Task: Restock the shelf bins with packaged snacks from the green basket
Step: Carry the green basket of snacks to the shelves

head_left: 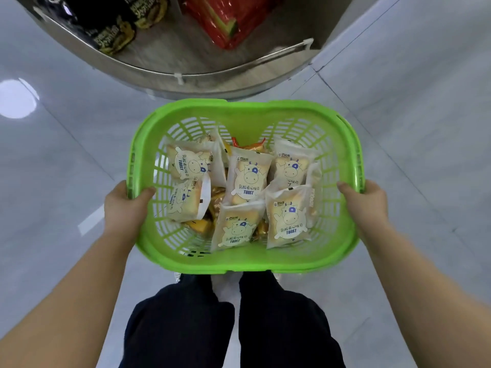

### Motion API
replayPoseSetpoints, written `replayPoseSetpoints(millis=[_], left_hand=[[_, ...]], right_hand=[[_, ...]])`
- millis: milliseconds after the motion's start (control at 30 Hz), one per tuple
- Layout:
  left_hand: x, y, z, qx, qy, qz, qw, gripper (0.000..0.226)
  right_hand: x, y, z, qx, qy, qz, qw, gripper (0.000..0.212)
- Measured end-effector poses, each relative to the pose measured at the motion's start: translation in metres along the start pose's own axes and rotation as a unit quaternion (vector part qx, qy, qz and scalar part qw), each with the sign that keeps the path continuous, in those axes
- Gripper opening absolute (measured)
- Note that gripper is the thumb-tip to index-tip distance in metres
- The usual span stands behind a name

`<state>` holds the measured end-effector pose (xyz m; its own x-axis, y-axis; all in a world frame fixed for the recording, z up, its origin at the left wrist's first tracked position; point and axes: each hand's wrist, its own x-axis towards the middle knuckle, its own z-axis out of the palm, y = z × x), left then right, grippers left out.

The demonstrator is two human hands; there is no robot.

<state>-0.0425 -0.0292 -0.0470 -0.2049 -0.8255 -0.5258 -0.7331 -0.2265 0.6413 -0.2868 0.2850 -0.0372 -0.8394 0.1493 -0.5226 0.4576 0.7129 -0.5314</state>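
Observation:
I hold a bright green slotted basket (247, 261) in front of me, above the floor. My left hand (125, 208) grips its left rim, thumb inside. Its right rim is held by my right hand (368, 205). Inside lie several white toast packets (248, 179) printed with a cartoon cow, on top of smaller orange and yellow snack packets (202, 225). Just beyond the basket is a shelf with a metal rail (186, 73). One shelf bin holds black snack packs (114, 35), the bin beside it a red pack (228, 22).
Glossy grey floor tiles (66, 155) surround me, with a bright light reflection at left. My legs in dark trousers (233, 320) stand directly under the basket. A grey wall or cabinet side (398, 35) rises at the upper right.

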Motion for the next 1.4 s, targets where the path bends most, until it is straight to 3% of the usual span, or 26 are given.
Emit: replayPoseSetpoints(millis=[133,267,433,533,733,933,1400], left_hand=[[-0.095,0.046,-0.104,-0.003,0.067,-0.042,0.997,0.01],[-0.185,0.079,-0.208,-0.074,0.141,-0.07,0.985,0.009],[-0.234,0.079,-0.303,-0.165,0.218,-0.107,0.956,0.012],[-0.235,0.064,-0.351,-0.218,0.252,-0.137,0.933,0.015],[-0.192,0.037,-0.458,-0.27,0.3,-0.154,0.902,0.015],[-0.119,0.033,-0.561,-0.272,0.322,-0.148,0.895,0.011],[0.136,0.125,-0.733,-0.225,0.342,-0.16,0.898,0.015]], right_hand=[[-0.091,-0.075,-0.067,-0.02,-0.021,-0.044,0.999,0.021],[-0.181,-0.157,-0.117,-0.035,-0.05,-0.113,0.992,0.024],[-0.267,-0.243,-0.106,-0.05,-0.097,-0.207,0.972,0.021],[-0.311,-0.286,-0.071,-0.079,-0.134,-0.236,0.959,0.029],[-0.401,-0.371,0.023,-0.129,-0.177,-0.292,0.931,0.023],[-0.474,-0.456,0.11,-0.133,-0.197,-0.307,0.921,0.022],[-0.515,-0.687,0.342,-0.108,-0.25,-0.307,0.912,0.015]])
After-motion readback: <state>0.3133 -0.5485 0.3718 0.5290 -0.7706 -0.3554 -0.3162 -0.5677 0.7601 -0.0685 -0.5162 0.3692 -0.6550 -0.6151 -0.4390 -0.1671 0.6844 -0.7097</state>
